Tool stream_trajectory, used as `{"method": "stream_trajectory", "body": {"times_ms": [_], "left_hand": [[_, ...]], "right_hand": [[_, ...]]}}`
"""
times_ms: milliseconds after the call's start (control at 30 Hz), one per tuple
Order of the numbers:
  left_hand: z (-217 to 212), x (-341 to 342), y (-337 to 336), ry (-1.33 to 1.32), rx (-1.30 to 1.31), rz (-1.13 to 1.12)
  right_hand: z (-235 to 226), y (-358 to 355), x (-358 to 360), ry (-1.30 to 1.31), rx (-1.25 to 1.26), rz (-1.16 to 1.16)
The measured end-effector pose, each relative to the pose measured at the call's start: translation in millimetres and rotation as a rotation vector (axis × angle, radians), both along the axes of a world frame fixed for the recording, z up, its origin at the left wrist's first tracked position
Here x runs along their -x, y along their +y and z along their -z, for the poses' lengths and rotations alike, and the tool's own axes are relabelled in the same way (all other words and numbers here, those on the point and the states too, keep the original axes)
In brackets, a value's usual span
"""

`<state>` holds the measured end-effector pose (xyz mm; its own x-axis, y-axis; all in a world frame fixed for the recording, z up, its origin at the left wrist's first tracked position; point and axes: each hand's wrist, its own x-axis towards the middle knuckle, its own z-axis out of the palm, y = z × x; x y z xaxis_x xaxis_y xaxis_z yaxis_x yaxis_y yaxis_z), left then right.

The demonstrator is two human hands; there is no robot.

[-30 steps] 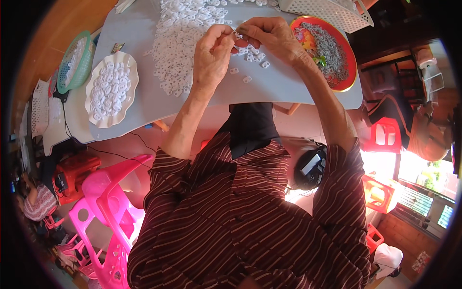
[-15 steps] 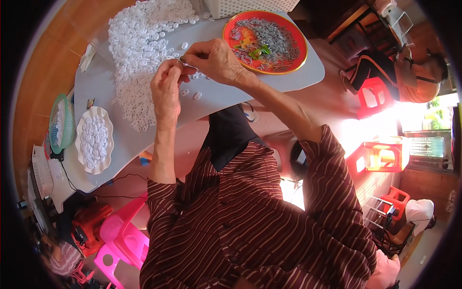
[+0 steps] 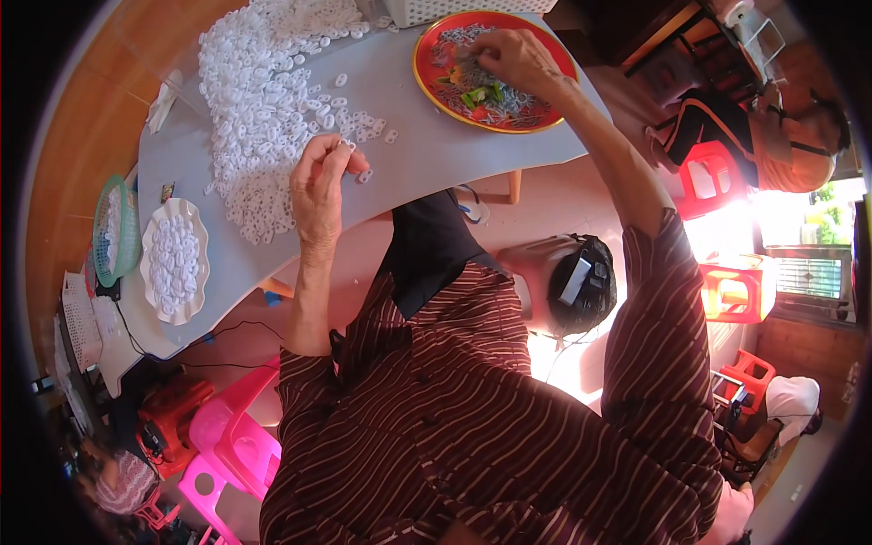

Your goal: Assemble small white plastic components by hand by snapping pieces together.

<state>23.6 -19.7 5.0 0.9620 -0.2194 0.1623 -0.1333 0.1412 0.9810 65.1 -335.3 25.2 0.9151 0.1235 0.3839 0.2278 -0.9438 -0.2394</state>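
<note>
Head view, left hand [image 3: 320, 182] pinching small white plastic ring [image 3: 346, 143], possibly two.

On the table [image 3: 436, 173], a heap of small rings [image 3: 263, 100] lies left of a round tray [image 3: 427, 82] — further left, a plate [image 3: 150, 272] beside a basket [image 3: 127, 232].

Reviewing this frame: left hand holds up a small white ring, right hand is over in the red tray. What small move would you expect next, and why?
Probably the right hand pinches one small metal piece from the red tray and brings it back toward the left hand. Its fingertips are already down among the pieces there, while the left hand holds a white ring raised at its fingertips above the grey table, apart from the white ring pile.
</note>
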Motion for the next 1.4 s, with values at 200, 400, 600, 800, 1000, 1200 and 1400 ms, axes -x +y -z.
{"method": "stream_trajectory", "body": {"times_ms": [200,400,600,800,1000,1200,1400], "left_hand": [[1,1,0,0.013,0.027,0.012],[-4,3,0,0.012,-0.064,0.025],[-4,3,0,-0.01,-0.082,0.042],[-9,5,0,-0.028,-0.125,0.038],[-7,7,2,-0.04,-0.083,0.034],[-4,4,2,-0.095,-0.009,-0.07],[0,1,3,-0.043,0.065,-0.045]], "right_hand": [[-14,-17,2,0.092,0.016,0.045],[-9,3,-10,0.023,-0.046,-0.083],[-1,7,-29,0.03,0.073,-0.127],[-9,9,-39,0.141,0.14,-0.123],[-15,16,-38,0.142,0.304,-0.177],[-73,93,8,0.337,-0.505,0.016],[-10,143,40,0.481,-1.181,-0.317]]}}
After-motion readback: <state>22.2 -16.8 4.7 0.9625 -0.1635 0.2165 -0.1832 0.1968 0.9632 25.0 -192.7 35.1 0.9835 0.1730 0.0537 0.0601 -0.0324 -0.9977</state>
